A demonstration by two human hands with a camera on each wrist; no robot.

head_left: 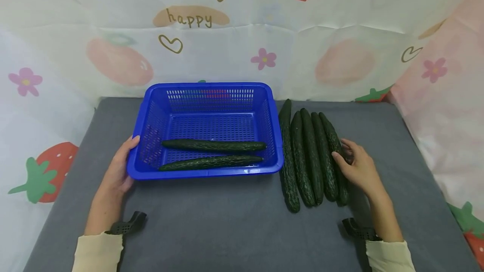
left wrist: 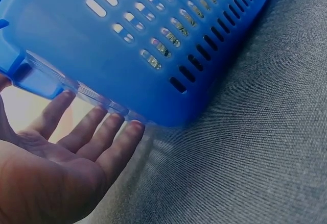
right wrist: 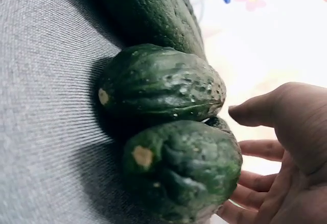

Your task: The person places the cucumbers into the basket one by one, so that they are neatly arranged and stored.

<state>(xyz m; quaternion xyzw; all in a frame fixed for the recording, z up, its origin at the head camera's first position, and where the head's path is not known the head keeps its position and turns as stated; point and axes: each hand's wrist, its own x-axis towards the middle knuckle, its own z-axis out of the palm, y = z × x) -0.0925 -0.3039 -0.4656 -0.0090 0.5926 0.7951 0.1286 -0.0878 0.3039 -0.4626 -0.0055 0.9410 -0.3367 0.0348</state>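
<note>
A blue plastic basket (head_left: 206, 173) with slotted walls holds two dark green cucumbers (head_left: 213, 145), lying lengthwise across its near part. My left hand (head_left: 118, 169) is at the basket's left end, thumb by the rim. In the left wrist view its fingers (left wrist: 120, 152) reach out fairly straight, tips against the outer wall below the rim. Right of the basket, several more cucumbers (head_left: 311, 154) lie side by side. My right hand (head_left: 359, 165) is at the rightmost cucumber (right wrist: 186, 170), thumb over its top, the other fingers loosely bent along its outer side.
A grey cloth covers the table (head_left: 234, 226). White printed fabric (head_left: 242, 37) hangs behind it and along both sides. The leftmost loose cucumber (head_left: 289, 171) lies right along the basket's right edge. A black wrist camera mount (head_left: 359, 230) sits on each wrist.
</note>
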